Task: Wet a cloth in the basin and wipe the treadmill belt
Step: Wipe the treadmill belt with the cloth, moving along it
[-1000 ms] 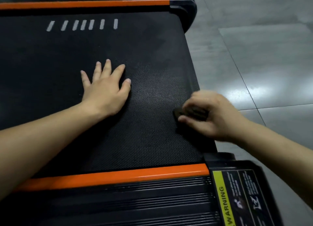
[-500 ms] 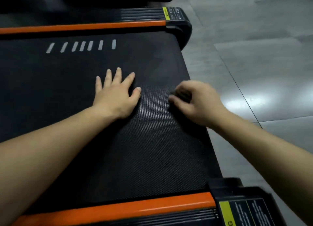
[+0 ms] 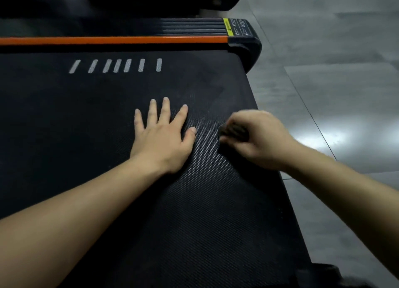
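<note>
The black textured treadmill belt (image 3: 108,119) fills most of the view. My left hand (image 3: 163,136) lies flat on it, palm down, fingers spread, holding nothing. Just to its right, my right hand (image 3: 259,138) is closed around a small dark cloth (image 3: 234,133) and presses it onto the belt near the belt's right edge. Only a bunched part of the cloth shows under my fingers, and the hand is motion-blurred. No basin is in view.
An orange side rail (image 3: 112,40) runs across the far side of the belt, ending in a black end cap (image 3: 244,43) with a yellow warning label. White stripe marks (image 3: 116,65) sit on the belt. Grey tiled floor (image 3: 334,71) lies to the right.
My right hand with the cloth has slid along the belt from its right edge toward my left hand. The view has tilted up, dropping the near orange rail out of frame.
</note>
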Tool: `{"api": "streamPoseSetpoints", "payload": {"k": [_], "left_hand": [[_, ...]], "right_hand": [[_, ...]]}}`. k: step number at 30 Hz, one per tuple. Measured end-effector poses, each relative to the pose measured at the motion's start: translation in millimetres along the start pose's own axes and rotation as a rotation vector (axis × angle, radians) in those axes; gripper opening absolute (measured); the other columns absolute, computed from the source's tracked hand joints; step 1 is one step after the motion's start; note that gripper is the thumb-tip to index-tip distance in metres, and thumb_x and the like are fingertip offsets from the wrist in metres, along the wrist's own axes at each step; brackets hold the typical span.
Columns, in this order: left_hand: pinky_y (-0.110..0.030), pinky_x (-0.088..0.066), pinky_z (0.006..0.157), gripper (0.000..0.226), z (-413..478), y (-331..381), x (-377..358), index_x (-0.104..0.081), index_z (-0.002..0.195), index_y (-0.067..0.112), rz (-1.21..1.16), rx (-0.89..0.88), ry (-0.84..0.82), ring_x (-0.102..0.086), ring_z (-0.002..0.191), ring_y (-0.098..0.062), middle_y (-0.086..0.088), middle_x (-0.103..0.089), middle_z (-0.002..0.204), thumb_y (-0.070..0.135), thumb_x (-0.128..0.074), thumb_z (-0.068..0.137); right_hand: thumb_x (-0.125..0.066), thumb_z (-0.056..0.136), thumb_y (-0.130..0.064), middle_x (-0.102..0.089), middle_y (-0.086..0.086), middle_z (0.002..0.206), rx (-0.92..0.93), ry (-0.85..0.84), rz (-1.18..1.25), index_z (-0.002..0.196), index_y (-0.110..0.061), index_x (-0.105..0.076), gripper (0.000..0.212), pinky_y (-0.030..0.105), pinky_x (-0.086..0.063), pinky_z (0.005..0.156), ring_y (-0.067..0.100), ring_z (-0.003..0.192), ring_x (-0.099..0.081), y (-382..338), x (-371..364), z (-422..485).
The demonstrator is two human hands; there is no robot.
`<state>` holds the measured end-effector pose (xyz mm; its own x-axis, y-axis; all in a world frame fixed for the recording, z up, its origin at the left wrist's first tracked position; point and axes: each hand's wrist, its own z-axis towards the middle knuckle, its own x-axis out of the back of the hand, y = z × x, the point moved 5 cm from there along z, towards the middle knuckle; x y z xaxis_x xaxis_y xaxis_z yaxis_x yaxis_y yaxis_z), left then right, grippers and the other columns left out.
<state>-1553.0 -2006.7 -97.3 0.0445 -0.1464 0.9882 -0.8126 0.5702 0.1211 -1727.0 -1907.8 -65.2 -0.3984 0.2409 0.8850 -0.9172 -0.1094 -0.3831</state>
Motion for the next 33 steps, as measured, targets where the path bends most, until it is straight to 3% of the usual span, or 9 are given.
{"api": "streamPoseSetpoints", "payload": {"k": [3, 8, 12, 15, 18, 22, 26, 28, 33], "left_hand": [[-0.058, 0.01, 0.122, 0.068, 0, 1, 0, -0.001, 0.16, 0.038, 0.004, -0.003, -0.006, 0.017, 0.154, -0.029, -0.006, 0.01, 0.169, 0.063, -0.011, 0.097], [-0.058, 0.011, 0.121, 0.069, 2, -1, 0, 0.0, 0.16, 0.038, -0.001, 0.0, -0.008, 0.018, 0.154, -0.028, -0.005, 0.011, 0.169, 0.063, -0.01, 0.096], [-0.058, 0.011, 0.121, 0.068, 2, 0, -1, 0.001, 0.16, 0.038, 0.0, -0.009, -0.018, 0.019, 0.154, -0.028, -0.005, 0.012, 0.169, 0.063, -0.011, 0.098], [-0.058, 0.011, 0.121, 0.069, 5, -1, -1, 0.002, 0.16, 0.038, 0.012, -0.009, -0.036, 0.019, 0.153, -0.029, -0.005, 0.013, 0.169, 0.064, -0.011, 0.097], [-0.057, 0.011, 0.122, 0.073, 16, -3, 2, 0.001, 0.16, 0.038, 0.013, -0.028, -0.065, 0.019, 0.154, -0.029, -0.004, 0.013, 0.169, 0.068, -0.011, 0.095], [-0.054, 0.008, 0.123, 0.081, 42, -8, 9, 0.0, 0.16, 0.038, 0.037, -0.068, -0.051, 0.015, 0.155, -0.028, -0.002, 0.01, 0.17, 0.073, -0.007, 0.088], [-0.055, 0.008, 0.123, 0.082, 46, -6, 4, 0.002, 0.16, 0.037, 0.044, -0.088, -0.017, 0.018, 0.154, -0.028, -0.002, 0.011, 0.169, 0.074, -0.001, 0.087], [-0.055, 0.009, 0.122, 0.082, 46, -8, 3, 0.003, 0.16, 0.037, 0.032, -0.09, -0.003, 0.019, 0.154, -0.027, -0.002, 0.012, 0.169, 0.074, 0.0, 0.086], [-0.056, 0.01, 0.122, 0.079, 46, -8, 3, 0.005, 0.16, 0.037, 0.027, -0.093, 0.016, 0.021, 0.153, -0.026, -0.002, 0.014, 0.169, 0.072, -0.002, 0.089]], "right_hand": [[-0.066, 0.085, -0.047, -0.054, -0.01, 0.075, 0.025, -0.022, -0.033, 0.08, -0.026, -0.057, 0.023, 0.029, -0.037, 0.065, 0.017, 0.073, -0.055, 12, 2, 22], [-0.059, 0.092, -0.049, -0.067, 0.003, 0.101, -0.304, 0.05, -0.139, 0.094, -0.023, -0.056, 0.026, 0.035, -0.044, 0.075, 0.032, 0.098, -0.061, 65, -3, 106], [-0.052, 0.085, -0.056, -0.064, -0.005, 0.087, 0.03, -0.046, -0.122, 0.091, -0.023, -0.058, 0.034, 0.038, -0.048, 0.074, 0.026, 0.087, -0.062, 20, -7, 69], [-0.057, 0.086, -0.051, -0.059, -0.007, 0.08, 0.089, -0.078, -0.047, 0.088, -0.018, -0.061, 0.033, 0.037, -0.048, 0.071, 0.022, 0.08, -0.06, 19, -8, 67], [-0.064, 0.089, -0.044, -0.06, -0.004, 0.087, -0.092, 0.022, -0.075, 0.093, -0.018, -0.061, 0.026, 0.038, -0.049, 0.078, 0.026, 0.089, -0.061, 58, -9, 112], [-0.061, 0.091, -0.049, -0.061, -0.003, 0.093, -0.355, 0.13, -0.069, 0.091, -0.023, -0.054, 0.027, 0.035, -0.047, 0.081, 0.027, 0.096, -0.061, 95, -5, 147], [-0.068, 0.087, -0.043, -0.061, -0.004, 0.086, -0.099, 0.016, -0.041, 0.092, -0.018, -0.06, 0.027, 0.041, -0.051, 0.078, 0.022, 0.084, -0.059, 77, -10, 128], [-0.07, 0.086, -0.041, -0.061, -0.002, 0.086, -0.054, -0.001, -0.026, 0.093, -0.017, -0.062, 0.027, 0.041, -0.051, 0.077, 0.021, 0.082, -0.059, 83, -8, 130], [-0.059, 0.092, -0.051, -0.067, 0.003, 0.107, -0.402, 0.179, -0.044, 0.098, -0.025, -0.058, 0.027, 0.04, -0.047, 0.09, 0.028, 0.103, -0.061, 124, -2, 190]]}}
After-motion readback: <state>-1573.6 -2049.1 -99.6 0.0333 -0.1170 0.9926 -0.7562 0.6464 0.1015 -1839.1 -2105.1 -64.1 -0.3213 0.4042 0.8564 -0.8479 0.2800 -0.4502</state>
